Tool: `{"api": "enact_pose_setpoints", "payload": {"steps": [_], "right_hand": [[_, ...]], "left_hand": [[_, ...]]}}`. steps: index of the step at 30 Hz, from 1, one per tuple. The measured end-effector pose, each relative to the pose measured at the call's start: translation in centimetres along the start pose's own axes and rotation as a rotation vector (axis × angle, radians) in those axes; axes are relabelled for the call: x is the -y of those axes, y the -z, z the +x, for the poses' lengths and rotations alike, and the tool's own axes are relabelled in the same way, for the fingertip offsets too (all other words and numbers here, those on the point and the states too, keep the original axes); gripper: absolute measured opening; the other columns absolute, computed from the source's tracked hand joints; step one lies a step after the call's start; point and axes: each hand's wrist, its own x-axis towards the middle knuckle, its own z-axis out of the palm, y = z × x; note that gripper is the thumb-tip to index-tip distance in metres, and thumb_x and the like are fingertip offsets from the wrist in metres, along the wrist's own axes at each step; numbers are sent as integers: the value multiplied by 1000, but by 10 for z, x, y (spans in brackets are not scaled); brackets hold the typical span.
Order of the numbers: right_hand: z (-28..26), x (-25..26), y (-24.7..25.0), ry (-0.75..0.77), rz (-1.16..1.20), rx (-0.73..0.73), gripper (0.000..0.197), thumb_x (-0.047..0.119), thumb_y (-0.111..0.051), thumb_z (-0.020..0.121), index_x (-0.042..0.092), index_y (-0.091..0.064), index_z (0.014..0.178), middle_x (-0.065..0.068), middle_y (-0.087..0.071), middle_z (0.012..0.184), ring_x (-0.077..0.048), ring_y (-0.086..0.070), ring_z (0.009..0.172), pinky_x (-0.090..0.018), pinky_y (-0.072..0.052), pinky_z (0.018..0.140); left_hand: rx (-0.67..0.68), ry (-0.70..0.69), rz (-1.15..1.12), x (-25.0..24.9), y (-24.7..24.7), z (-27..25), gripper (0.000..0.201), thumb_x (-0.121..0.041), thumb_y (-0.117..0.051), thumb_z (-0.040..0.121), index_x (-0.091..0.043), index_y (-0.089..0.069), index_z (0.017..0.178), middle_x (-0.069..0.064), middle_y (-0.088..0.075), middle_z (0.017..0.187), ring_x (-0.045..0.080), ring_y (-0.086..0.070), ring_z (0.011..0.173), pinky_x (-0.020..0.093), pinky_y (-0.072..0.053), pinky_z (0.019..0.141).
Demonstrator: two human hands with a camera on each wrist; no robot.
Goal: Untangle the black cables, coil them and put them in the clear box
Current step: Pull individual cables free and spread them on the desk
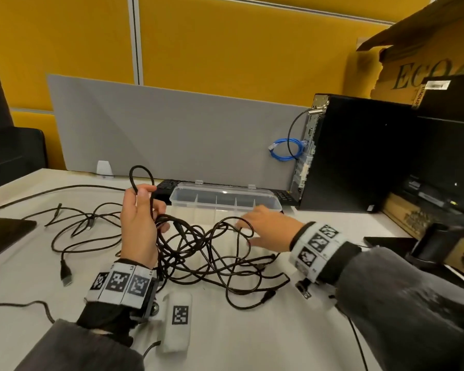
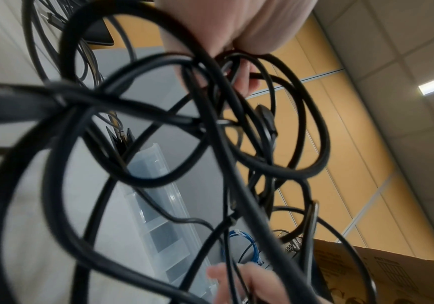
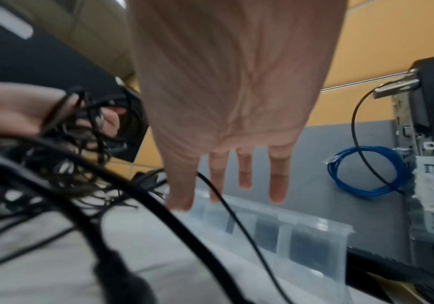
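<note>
The untangling step is in hand. The left hand (image 1: 138,223) has its fingers curled round several loops of the tangled thin black cables (image 1: 212,253), lifting them at 9 o'clock of the heap on the white table (image 1: 252,344). The right hand (image 1: 268,228) is flat with fingers straight and spread, holding nothing, at 2 o'clock of the heap. The clear plastic box with dividers (image 1: 225,199) stands at 12 o'clock, with no cable in it. Next, I think, the right hand must find one free plug and pull this strand out.

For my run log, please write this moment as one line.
left hand: grips tangled black cables | right hand: open, fingers spread over tangle | clear plastic box: holds no cable | stage: untangling
</note>
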Motion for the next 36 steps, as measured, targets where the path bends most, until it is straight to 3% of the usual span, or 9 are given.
{"api": "enact_pose_setpoints", "payload": {"steps": [3,9,12,15,20,24,28,30,36], "right_hand": [[2,-10,5,-45,241,63,17,22,-41,98,18,-58,100,-5,-60,97,-19,-54,92,-37,-47,91],[-41,-90,21,-430,559,-352,26,16,-37,100,21,-46,76,-2,-51,76,-16,-58,60,-33,-58,62],[-52,-98,8,-366,349,-43,15,28,-41,98,25,-55,100,1,-57,109,-12,-58,87,-22,-49,76],[-49,-81,-26,-313,165,329,39,48,-47,92,29,-46,126,2,-50,121,-16,-49,105,-32,-37,98],[-48,-65,-36,-227,250,364,16,38,-49,94,36,-50,78,13,-49,81,-11,-49,76,-14,-44,56],[-54,-69,-29,-260,849,335,30,30,-40,98,26,-68,88,3,-72,85,-12,-31,56,-20,-29,55],[-57,-60,-38,-222,719,426,31,49,-53,89,28,-69,73,13,-57,53,-10,-36,55,-21,-33,63],[-57,-63,-30,-261,775,330,27,40,-52,92,24,-62,74,12,-51,55,-8,-37,57,-18,-34,58],[-68,-92,32,-472,1548,-502,13,11,-48,92,17,-56,100,-3,-64,101,-17,-59,90,-33,-49,75]], "left_hand": [[-16,16,4,2,3,2,25,-26,-30,101,-28,-50,86,1,-40,60,10,-33,47,19,-29,36],[-88,12,49,4,6,5,27,-25,-29,101,-29,-49,84,0,-40,61,10,-32,48,18,-26,34],[-96,9,51,4,6,4,27,-25,-29,101,-30,-50,85,0,-41,62,10,-33,48,18,-27,35],[-98,11,44,4,6,3,26,-26,-30,101,-30,-50,85,0,-41,62,10,-34,49,18,-28,35],[-127,25,38,6,8,5,25,-26,-30,101,-29,-49,86,0,-41,61,8,-35,45,17,-29,34],[-130,24,49,8,6,7,24,-26,-30,101,-29,-49,86,1,-42,62,10,-36,49,16,-29,34],[-139,23,51,8,8,6,25,-26,-30,101,-29,-49,86,1,-42,63,11,-35,49,16,-29,34],[-148,28,54,8,10,6,25,-27,-29,101,-29,-48,85,1,-41,63,11,-35,49,16,-30,34],[-160,26,46,12,12,10,26,-28,-29,101,-28,-48,83,1,-42,64,11,-35,49,16,-29,34]]}}
